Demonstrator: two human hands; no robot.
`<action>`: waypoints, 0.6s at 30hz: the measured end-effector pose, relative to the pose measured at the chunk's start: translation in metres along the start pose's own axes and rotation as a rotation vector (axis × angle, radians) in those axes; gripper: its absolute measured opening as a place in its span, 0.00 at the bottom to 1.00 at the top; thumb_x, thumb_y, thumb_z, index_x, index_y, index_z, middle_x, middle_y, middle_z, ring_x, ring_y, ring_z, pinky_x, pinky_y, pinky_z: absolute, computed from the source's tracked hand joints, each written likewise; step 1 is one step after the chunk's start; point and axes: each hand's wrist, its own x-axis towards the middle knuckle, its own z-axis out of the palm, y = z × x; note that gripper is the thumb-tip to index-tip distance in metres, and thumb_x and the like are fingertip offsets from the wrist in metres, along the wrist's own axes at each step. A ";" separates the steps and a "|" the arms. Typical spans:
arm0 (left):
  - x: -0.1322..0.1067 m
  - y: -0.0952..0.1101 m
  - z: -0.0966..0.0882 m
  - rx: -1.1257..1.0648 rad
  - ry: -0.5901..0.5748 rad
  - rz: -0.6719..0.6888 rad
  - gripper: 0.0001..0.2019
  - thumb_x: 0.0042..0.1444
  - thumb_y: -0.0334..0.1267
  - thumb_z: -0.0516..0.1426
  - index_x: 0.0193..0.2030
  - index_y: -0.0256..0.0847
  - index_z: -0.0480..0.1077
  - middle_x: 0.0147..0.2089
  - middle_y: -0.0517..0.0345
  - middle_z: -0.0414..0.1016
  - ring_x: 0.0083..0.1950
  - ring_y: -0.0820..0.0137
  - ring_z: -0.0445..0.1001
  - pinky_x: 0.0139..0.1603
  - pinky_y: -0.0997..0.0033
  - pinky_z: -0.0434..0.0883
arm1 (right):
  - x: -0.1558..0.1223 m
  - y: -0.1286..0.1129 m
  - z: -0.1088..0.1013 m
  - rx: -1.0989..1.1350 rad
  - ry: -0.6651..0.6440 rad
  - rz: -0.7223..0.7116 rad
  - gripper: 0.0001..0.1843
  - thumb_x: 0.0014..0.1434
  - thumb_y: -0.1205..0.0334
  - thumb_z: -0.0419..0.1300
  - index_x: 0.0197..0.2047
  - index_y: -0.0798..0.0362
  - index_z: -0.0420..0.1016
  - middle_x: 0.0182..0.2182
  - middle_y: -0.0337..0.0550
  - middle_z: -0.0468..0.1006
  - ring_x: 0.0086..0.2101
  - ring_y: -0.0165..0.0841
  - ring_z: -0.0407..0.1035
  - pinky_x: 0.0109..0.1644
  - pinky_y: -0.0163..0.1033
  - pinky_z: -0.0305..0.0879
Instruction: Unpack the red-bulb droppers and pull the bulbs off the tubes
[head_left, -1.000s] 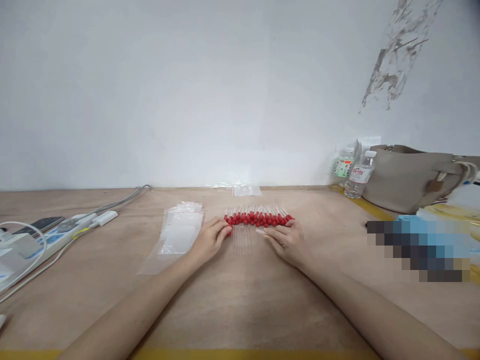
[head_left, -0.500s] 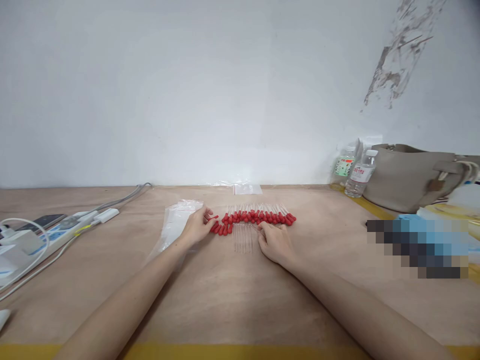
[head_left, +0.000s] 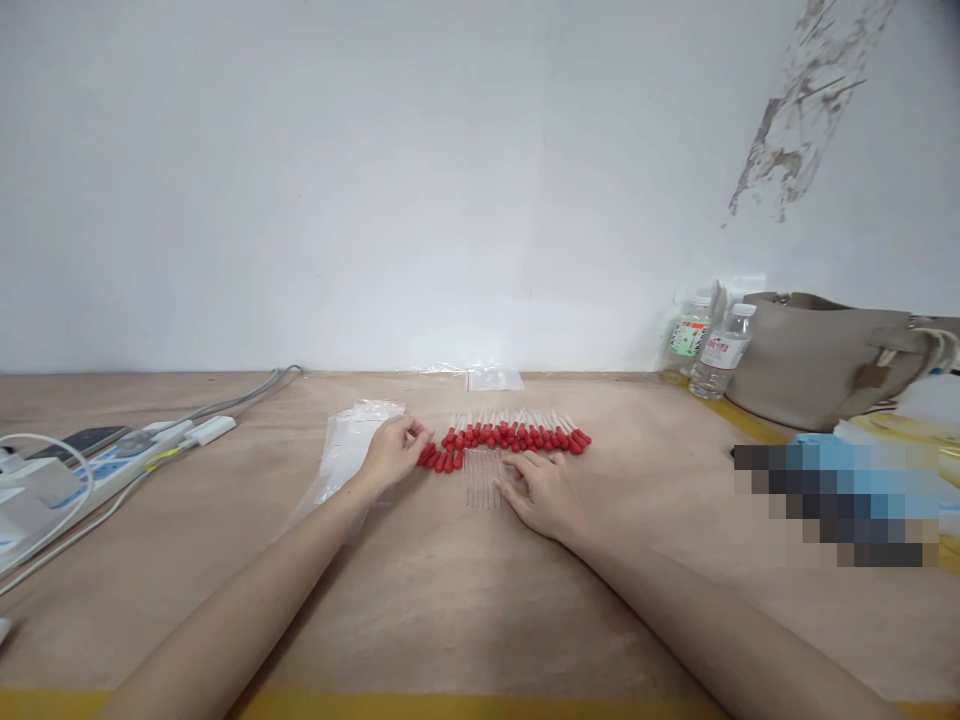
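Note:
A row of red rubber bulbs point(head_left: 517, 437) with thin clear tubes lies across the wooden table point(head_left: 450, 600). Several loose red bulbs point(head_left: 442, 460) sit at its left end. My left hand point(head_left: 394, 452) rests beside them with its fingers curled together at the bulbs; what they pinch is too small to name. My right hand point(head_left: 544, 492) lies flat with fingers spread, its fingertips touching a small group of bare clear glass tubes point(head_left: 484, 478) just in front of the row.
A stack of clear plastic bags point(head_left: 352, 445) lies left of my left hand. A power strip with cables point(head_left: 112, 465) occupies the far left. Another small bag point(head_left: 493, 379) is by the wall. Two water bottles point(head_left: 709, 350) and a beige handbag point(head_left: 817, 355) stand at the right.
My left hand moved left from the row's end, drawing several red bulbs aside. My right hand slid from the row's right end to the clear tubes in the middle.

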 end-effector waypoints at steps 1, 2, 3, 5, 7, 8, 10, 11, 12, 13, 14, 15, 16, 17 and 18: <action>0.002 0.002 -0.001 0.037 0.008 0.003 0.12 0.53 0.43 0.48 0.26 0.40 0.66 0.29 0.57 0.69 0.34 0.68 0.67 0.36 0.69 0.63 | -0.001 0.001 0.000 0.012 0.019 0.012 0.12 0.57 0.54 0.51 0.40 0.50 0.68 0.33 0.39 0.74 0.34 0.29 0.66 0.39 0.38 0.46; 0.004 0.004 -0.002 0.084 -0.002 0.001 0.12 0.52 0.43 0.48 0.26 0.40 0.67 0.30 0.56 0.69 0.37 0.66 0.67 0.39 0.68 0.62 | -0.001 0.001 -0.001 0.026 0.036 0.029 0.11 0.57 0.55 0.51 0.39 0.50 0.68 0.33 0.38 0.74 0.33 0.29 0.66 0.39 0.38 0.46; 0.007 0.006 -0.002 0.133 -0.029 -0.009 0.10 0.51 0.42 0.49 0.27 0.41 0.67 0.32 0.56 0.70 0.40 0.65 0.66 0.42 0.66 0.62 | -0.001 0.002 -0.001 0.040 0.048 0.047 0.11 0.57 0.56 0.50 0.38 0.51 0.69 0.32 0.38 0.74 0.33 0.28 0.66 0.39 0.38 0.46; 0.015 0.011 0.000 0.210 -0.112 -0.058 0.08 0.49 0.41 0.50 0.30 0.43 0.69 0.37 0.55 0.70 0.45 0.61 0.64 0.46 0.62 0.60 | -0.002 0.004 -0.002 0.058 0.061 0.080 0.10 0.58 0.57 0.49 0.36 0.51 0.69 0.30 0.37 0.73 0.30 0.27 0.66 0.39 0.38 0.46; 0.023 0.014 0.005 0.252 -0.179 -0.116 0.09 0.48 0.41 0.50 0.31 0.45 0.70 0.41 0.53 0.69 0.48 0.58 0.63 0.48 0.58 0.59 | -0.002 0.005 -0.002 0.052 0.069 0.109 0.11 0.58 0.58 0.49 0.33 0.51 0.70 0.28 0.37 0.73 0.29 0.27 0.65 0.39 0.37 0.46; 0.028 0.015 0.009 0.262 -0.196 -0.139 0.11 0.48 0.43 0.50 0.31 0.44 0.71 0.42 0.51 0.69 0.49 0.56 0.62 0.48 0.56 0.58 | -0.001 0.006 -0.002 0.040 0.072 0.122 0.11 0.58 0.58 0.49 0.32 0.51 0.70 0.27 0.37 0.73 0.29 0.28 0.65 0.39 0.37 0.45; 0.037 0.016 0.017 0.278 -0.222 -0.181 0.14 0.48 0.46 0.49 0.31 0.42 0.72 0.42 0.47 0.70 0.49 0.53 0.62 0.47 0.53 0.59 | -0.001 0.007 -0.002 0.008 0.069 0.149 0.12 0.58 0.60 0.48 0.29 0.52 0.70 0.26 0.36 0.72 0.29 0.28 0.65 0.38 0.37 0.45; 0.041 0.016 0.021 0.285 -0.238 -0.203 0.15 0.47 0.48 0.49 0.30 0.42 0.73 0.42 0.46 0.70 0.50 0.52 0.62 0.46 0.53 0.59 | -0.001 0.007 -0.003 -0.007 0.061 0.159 0.12 0.58 0.60 0.48 0.28 0.52 0.70 0.25 0.36 0.72 0.29 0.28 0.64 0.37 0.37 0.44; 0.045 0.016 0.025 0.289 -0.255 -0.223 0.16 0.47 0.49 0.50 0.29 0.42 0.73 0.41 0.45 0.70 0.50 0.51 0.62 0.46 0.52 0.59 | -0.001 0.007 -0.003 -0.021 0.053 0.167 0.13 0.58 0.61 0.48 0.27 0.52 0.69 0.25 0.36 0.72 0.29 0.27 0.64 0.36 0.36 0.44; 0.048 0.016 0.028 0.291 -0.273 -0.242 0.16 0.46 0.49 0.50 0.28 0.42 0.73 0.40 0.45 0.71 0.50 0.50 0.62 0.46 0.52 0.59 | -0.001 0.007 -0.004 -0.034 0.046 0.172 0.13 0.58 0.61 0.48 0.26 0.53 0.69 0.24 0.36 0.72 0.28 0.27 0.64 0.36 0.36 0.44; 0.050 0.016 0.030 0.292 -0.290 -0.262 0.15 0.45 0.48 0.51 0.26 0.42 0.73 0.39 0.46 0.72 0.50 0.50 0.62 0.46 0.53 0.59 | -0.001 0.007 -0.004 -0.046 0.039 0.173 0.13 0.58 0.61 0.48 0.26 0.53 0.69 0.24 0.36 0.72 0.28 0.27 0.63 0.35 0.36 0.43; 0.052 0.017 0.032 0.292 -0.306 -0.281 0.14 0.45 0.47 0.51 0.25 0.41 0.73 0.37 0.46 0.73 0.50 0.51 0.63 0.46 0.53 0.59 | 0.000 0.006 -0.004 -0.057 0.034 0.172 0.14 0.58 0.61 0.48 0.25 0.53 0.69 0.24 0.36 0.72 0.27 0.27 0.63 0.35 0.36 0.43; 0.053 0.018 0.034 0.292 -0.318 -0.299 0.13 0.44 0.46 0.52 0.23 0.41 0.73 0.34 0.46 0.73 0.49 0.51 0.64 0.46 0.53 0.59 | 0.000 0.006 -0.004 -0.069 0.028 0.173 0.14 0.58 0.61 0.48 0.24 0.53 0.68 0.23 0.36 0.72 0.27 0.27 0.63 0.34 0.36 0.43; 0.055 0.019 0.034 0.292 -0.327 -0.315 0.13 0.43 0.45 0.52 0.22 0.40 0.72 0.32 0.46 0.74 0.48 0.51 0.65 0.47 0.54 0.59 | 0.000 0.006 -0.005 -0.079 0.018 0.174 0.14 0.57 0.61 0.49 0.24 0.53 0.68 0.23 0.36 0.72 0.27 0.27 0.63 0.34 0.36 0.43; 0.056 0.021 0.035 0.293 -0.331 -0.329 0.12 0.43 0.44 0.53 0.20 0.40 0.72 0.30 0.46 0.74 0.48 0.51 0.66 0.47 0.54 0.58 | 0.000 0.006 -0.005 -0.086 0.005 0.178 0.14 0.57 0.60 0.49 0.23 0.53 0.68 0.23 0.36 0.71 0.27 0.27 0.62 0.34 0.36 0.42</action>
